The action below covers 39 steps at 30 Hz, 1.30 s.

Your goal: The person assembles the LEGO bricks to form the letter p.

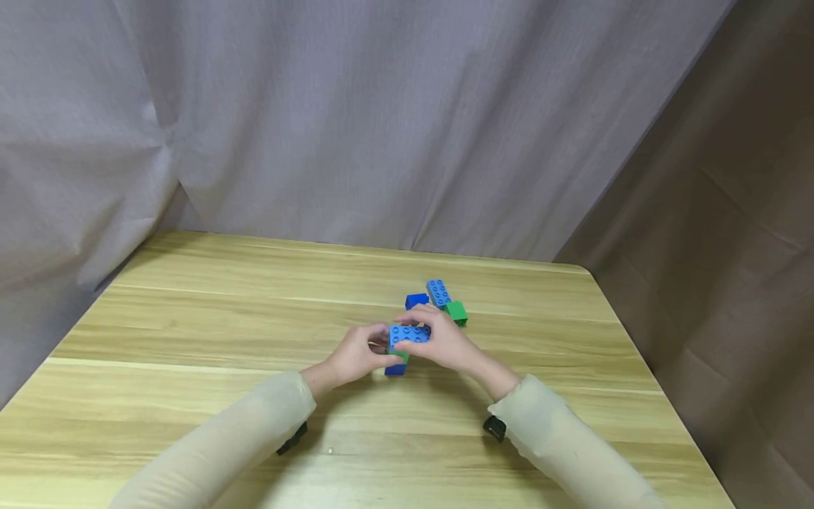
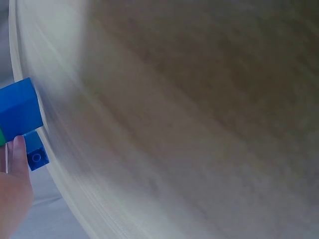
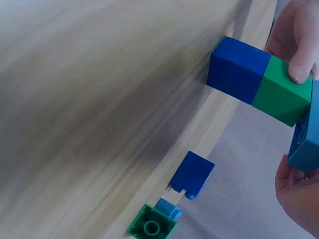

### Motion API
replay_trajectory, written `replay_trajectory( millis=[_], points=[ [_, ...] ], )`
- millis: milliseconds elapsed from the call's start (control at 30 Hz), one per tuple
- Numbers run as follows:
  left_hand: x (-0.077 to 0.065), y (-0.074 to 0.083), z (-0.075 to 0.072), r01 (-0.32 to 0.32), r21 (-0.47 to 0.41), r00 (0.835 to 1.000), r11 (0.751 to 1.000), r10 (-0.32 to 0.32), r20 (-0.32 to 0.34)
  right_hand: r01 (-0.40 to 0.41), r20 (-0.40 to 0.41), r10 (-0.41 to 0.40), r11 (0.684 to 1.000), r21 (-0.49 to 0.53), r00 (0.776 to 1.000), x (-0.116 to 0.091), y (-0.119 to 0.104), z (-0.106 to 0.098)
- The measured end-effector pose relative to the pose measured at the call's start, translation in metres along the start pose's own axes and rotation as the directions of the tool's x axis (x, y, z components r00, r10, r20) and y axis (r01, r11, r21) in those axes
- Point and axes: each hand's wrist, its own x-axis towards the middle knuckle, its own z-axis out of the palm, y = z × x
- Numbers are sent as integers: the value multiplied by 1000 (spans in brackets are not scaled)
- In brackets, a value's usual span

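Near the middle of the table, my left hand (image 1: 355,355) grips a small stack of toy building bricks. A dark blue brick (image 3: 237,69) forms the bottom, and a green brick (image 3: 279,94) sits against it with my left thumb pressed on its side. On top lies a longer light blue brick (image 1: 407,332), studs up. My right hand (image 1: 448,341) pinches this light blue brick between thumb and fingers at its right end. It overhangs the green brick to the right. In the left wrist view, the dark blue brick shows above the left fingers (image 2: 19,154).
Just beyond my right hand lie three loose bricks: a dark blue one (image 1: 416,300), a long light blue one (image 1: 437,291) and a green one (image 1: 456,312). A grey curtain (image 1: 356,127) hangs behind the wooden table (image 1: 222,311), and a brown one (image 1: 725,212) at the right.
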Motion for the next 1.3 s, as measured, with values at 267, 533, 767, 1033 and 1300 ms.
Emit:
replay_trajectory(
  millis=[267, 533, 767, 1033, 1300],
  points=[
    [0, 0, -1, -14, 16, 1000, 1000, 14, 0, 55, 23, -53, 996, -74, 998, 5, -7, 2],
    [-1, -2, -3, -6, 33, 1000, 999, 6, -4, 28, 73, -21, 994, -101, 997, 7, -12, 0],
    [0, -1, -1, 18, 30, 1000, 999, -18, -3, 21, 125, -12, 997, -69, 992, -1, -4, -7],
    [0, -1, 0, 56, 34, 998, 998, -55, -5, 1, 110, 9, 996, -89, 994, -11, 10, -16],
    [0, -1, 0, 64, 39, 998, 997, -64, -4, 21, 92, -14, 997, -81, 996, -9, 11, -16]
  ],
)
